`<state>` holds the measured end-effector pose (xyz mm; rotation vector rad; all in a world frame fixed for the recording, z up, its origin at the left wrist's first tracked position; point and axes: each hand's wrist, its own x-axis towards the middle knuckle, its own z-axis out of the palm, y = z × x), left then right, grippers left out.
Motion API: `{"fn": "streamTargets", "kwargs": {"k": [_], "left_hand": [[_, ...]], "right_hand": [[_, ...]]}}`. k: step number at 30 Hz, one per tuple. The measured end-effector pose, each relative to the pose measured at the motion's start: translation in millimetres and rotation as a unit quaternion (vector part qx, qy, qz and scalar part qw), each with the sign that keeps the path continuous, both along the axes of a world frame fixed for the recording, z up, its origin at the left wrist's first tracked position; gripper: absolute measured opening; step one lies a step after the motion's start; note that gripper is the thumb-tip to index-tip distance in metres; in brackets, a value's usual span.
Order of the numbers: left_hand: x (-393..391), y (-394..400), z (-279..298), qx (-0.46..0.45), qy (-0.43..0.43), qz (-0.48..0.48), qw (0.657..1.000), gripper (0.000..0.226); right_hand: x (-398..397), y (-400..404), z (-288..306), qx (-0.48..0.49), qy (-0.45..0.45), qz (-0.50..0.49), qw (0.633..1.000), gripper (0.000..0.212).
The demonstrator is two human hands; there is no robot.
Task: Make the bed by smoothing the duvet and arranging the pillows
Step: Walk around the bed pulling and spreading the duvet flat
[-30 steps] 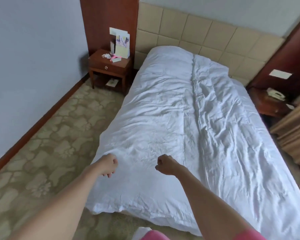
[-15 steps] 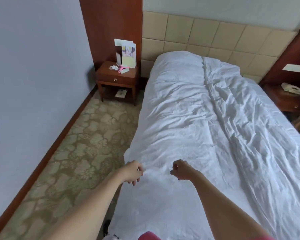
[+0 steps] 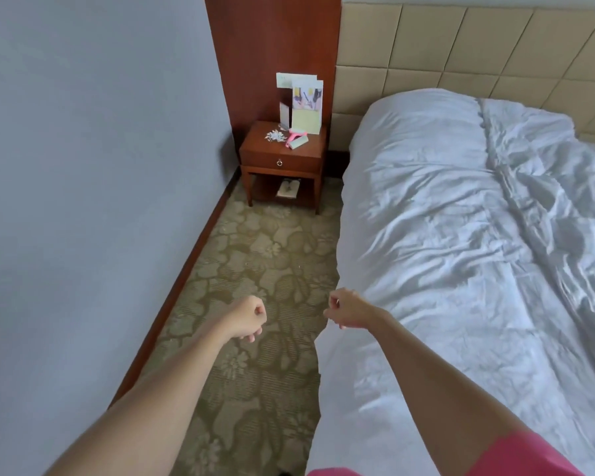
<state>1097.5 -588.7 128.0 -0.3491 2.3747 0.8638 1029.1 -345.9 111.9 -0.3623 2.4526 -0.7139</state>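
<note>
A white wrinkled duvet (image 3: 461,269) covers the whole bed, with a long crease down its right part and a rounded bulge at the head end. No pillow shows on top. My left hand (image 3: 248,319) is a loose fist held over the carpet, left of the bed. My right hand (image 3: 347,312) has its fingers curled too and sits right at the duvet's left edge; no fold of cloth shows between its fingers.
A wooden nightstand (image 3: 282,159) with cards and a pink item stands at the bed's head against a wood panel. Patterned carpet (image 3: 255,269) forms a narrow aisle between the grey wall (image 3: 83,201) and the bed. A padded beige headboard (image 3: 461,63) lies behind.
The view has swung left toward the aisle beside the bed. Both fists, earlier over the duvet's foot end, are now at its left edge and over the carpet.
</note>
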Motion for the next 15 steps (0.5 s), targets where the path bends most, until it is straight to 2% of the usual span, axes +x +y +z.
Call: {"fn": "streamTargets", "kwargs": {"k": [9,15], "left_hand": [[-163,-38,-34,0.031,-0.002,-0.099,0.995,0.022],[-301,-48,-9,0.035,0.031,-0.201,0.979,0.022]], "right_hand": [[-106,-10,-8,0.082,-0.022,-0.098,0.992,0.019],[-187,-26,30,0.087,0.007,-0.215,0.973,0.019]]}}
